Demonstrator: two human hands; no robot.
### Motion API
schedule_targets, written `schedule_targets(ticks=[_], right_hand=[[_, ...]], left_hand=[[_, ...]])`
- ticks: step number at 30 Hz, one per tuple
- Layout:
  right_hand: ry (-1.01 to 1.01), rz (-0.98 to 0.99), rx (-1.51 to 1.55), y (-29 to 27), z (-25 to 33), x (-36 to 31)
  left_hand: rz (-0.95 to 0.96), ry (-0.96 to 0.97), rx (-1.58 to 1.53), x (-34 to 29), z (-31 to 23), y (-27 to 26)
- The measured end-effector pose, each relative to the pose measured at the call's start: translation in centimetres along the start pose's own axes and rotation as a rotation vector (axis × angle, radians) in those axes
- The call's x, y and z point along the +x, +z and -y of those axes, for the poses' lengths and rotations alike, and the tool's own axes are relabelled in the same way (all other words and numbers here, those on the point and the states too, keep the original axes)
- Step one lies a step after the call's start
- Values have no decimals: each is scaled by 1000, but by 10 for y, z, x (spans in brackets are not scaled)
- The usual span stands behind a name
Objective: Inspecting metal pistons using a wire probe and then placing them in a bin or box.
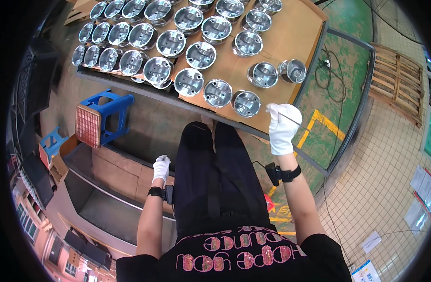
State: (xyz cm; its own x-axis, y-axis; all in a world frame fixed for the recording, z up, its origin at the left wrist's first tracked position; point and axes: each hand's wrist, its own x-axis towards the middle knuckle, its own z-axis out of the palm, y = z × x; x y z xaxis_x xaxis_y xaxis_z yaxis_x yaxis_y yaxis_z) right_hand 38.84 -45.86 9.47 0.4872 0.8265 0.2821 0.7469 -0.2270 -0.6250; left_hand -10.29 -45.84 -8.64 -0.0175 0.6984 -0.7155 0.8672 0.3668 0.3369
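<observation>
My right hand (284, 128), in a white glove, is raised at the near right corner of the table. It is closed around a thin dark metal rod (290, 119), which slants away to the right. Just left of it stands a shiny metal piston (246, 104), the nearest of several in rows. Two more pistons, one (265, 74) and another (293, 71), stand beyond my hand. My left hand (162, 167), also white-gloved, hangs low beside my left thigh with its fingers curled. What it holds, if anything, is hidden.
Brown cardboard (290, 28) lies under the pistons on the table. A metal frame (365, 94) juts out at right, with a loose cable (335, 75) on the green floor inside it. A blue stool (114, 110) stands left, a wooden pallet (396, 80) far right.
</observation>
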Motion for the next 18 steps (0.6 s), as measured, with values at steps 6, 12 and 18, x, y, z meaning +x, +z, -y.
schedule_targets(ticks=[6, 12, 18], right_hand=[[-140, -43, -24, 25, -2, -14], [-40, -11, -11, 46, -2, -20], [-81, 41, -64, 55, 0, -22]], left_hand=[[59, -32, 26, 1, -3, -1], [49, -15, -11, 7, -10, 2], [59, -35, -38, 10, -7, -3]])
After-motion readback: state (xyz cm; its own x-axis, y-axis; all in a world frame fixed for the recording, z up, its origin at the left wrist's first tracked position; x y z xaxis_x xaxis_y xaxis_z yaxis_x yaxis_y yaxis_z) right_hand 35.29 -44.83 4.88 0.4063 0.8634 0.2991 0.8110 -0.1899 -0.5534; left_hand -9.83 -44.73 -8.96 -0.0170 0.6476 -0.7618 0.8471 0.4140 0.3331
